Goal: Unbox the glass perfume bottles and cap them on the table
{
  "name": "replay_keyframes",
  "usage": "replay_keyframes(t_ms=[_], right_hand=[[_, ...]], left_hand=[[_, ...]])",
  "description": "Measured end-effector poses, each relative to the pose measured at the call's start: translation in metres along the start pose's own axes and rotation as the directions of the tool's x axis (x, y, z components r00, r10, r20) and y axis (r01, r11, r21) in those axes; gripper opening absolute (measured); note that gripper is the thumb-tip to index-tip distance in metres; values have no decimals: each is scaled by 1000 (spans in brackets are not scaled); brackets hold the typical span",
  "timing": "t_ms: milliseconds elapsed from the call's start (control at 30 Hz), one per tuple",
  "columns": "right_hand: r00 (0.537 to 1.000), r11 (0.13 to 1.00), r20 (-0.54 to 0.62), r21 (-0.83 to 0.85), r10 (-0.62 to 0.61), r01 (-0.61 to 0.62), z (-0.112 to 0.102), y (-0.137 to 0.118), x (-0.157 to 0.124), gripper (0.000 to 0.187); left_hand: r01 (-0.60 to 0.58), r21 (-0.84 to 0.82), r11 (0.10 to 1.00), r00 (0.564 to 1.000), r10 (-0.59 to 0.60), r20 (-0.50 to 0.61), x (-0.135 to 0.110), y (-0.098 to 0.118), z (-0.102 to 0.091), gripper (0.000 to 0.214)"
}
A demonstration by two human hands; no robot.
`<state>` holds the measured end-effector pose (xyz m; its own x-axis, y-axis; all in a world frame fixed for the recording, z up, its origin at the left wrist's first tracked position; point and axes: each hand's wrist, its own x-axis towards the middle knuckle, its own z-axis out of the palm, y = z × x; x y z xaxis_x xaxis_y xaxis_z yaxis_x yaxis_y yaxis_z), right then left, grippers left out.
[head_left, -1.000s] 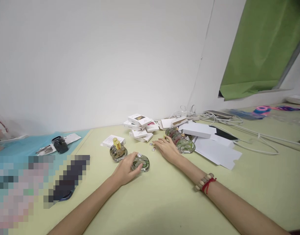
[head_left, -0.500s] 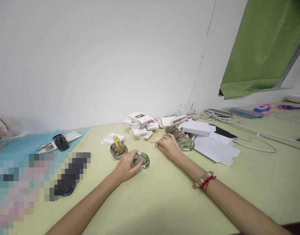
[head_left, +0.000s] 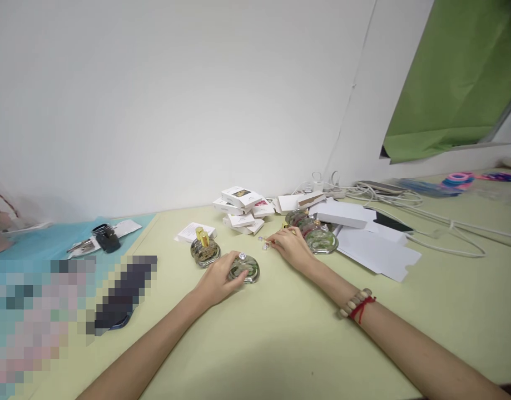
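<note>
My left hand (head_left: pixel 220 279) is closed around the left side of a rounded glass bottle (head_left: pixel 247 270) with a green pattern and a small silvery top; the bottle stands upright on the table. My right hand (head_left: pixel 294 248) is bent low over the table, its fingertips drawn together beside small clear pieces (head_left: pixel 265 246). What those fingertips pinch is too small to make out. Left of the held bottle stand dark-patterned glass bottles (head_left: pixel 206 255) with gold tops (head_left: pixel 202 235). Close behind my right hand, a green-patterned bottle (head_left: pixel 322 241) stands among several similar ones.
Small white boxes (head_left: pixel 241 196) are piled near the wall. Opened white cartons (head_left: pixel 374 253) and white cables (head_left: pixel 447 225) lie to the right. On the left are a dark jar (head_left: pixel 105 238) on a blue cover and a pixelated area. Part of another person shows at the far left edge.
The whole view has shifted slightly, so everything appears a little to the right. My left hand keeps its hold on the bottle; my right fingertips stay by the small clear pieces.
</note>
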<state>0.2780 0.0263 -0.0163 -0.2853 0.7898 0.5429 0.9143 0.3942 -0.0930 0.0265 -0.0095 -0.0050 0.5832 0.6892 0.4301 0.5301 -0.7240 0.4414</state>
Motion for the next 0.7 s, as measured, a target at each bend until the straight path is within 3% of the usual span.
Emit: replay_keyframes(t_ms=[133, 233, 333, 533, 700], right_hand=[[986, 972, -125, 222, 107, -77, -11, -17, 0, 17], [964, 846, -167, 526, 208, -91, -20, -42, 0, 20], [972, 715, -123, 696, 203, -61, -28, -65, 0, 22], [994, 661, -103, 747, 22, 63, -43, -82, -1, 23], [992, 731, -123, 677, 2, 82, -47, -81, -1, 27]], left_hand=[[-12, -1, 1000, 1000, 12, 16, 0, -2, 1, 31], [-55, -16, 998, 998, 55, 31, -1, -2, 2, 37], [-99, -47, 994, 994, 101, 42, -1, -2, 2, 43], [-115, -31, 993, 993, 116, 34, -2, -5, 4, 48], [-126, -8, 992, 991, 126, 33, -2, -7, 5, 50]])
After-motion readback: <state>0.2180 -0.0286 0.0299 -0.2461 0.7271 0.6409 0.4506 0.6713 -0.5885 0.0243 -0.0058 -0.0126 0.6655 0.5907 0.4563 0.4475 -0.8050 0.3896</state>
